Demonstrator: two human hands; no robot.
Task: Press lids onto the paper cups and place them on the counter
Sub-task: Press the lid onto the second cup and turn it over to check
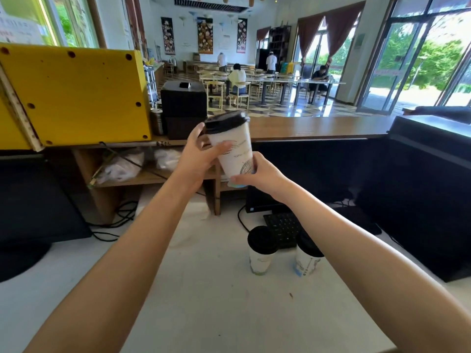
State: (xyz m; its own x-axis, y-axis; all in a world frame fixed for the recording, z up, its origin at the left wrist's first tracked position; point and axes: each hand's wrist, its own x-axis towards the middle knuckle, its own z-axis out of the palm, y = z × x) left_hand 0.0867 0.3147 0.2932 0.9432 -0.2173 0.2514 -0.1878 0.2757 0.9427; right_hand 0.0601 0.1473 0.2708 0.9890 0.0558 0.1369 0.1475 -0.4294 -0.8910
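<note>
- You have a tall white paper cup [233,151] lifted in front of you, tilted a little, well above the pale counter [204,289], with a black lid [225,121] already sitting on its rim
- Your left hand [197,159] is closed around the upper wall, thumb reaching up to the lid's edge, which looks like the place to squeeze the rim seal home
- Your right hand [260,174] is closed on the cup's base, fingers cupped under it, so the bottom has something to push against while the top is pressed
- The lid looks like a domed plastic one with a raised lip; whether it has snapped on all the way round cannot be told from here
- The cup tapers toward its foot, has a smooth matte wall with thin printed line art, and will likely dent if you grip hard
- Two lidded cups [262,250] stand upright close together on the counter just below your right forearm, near a black keyboard [283,229]
- The bare patch to their left seems the natural spot to set this one down
</note>
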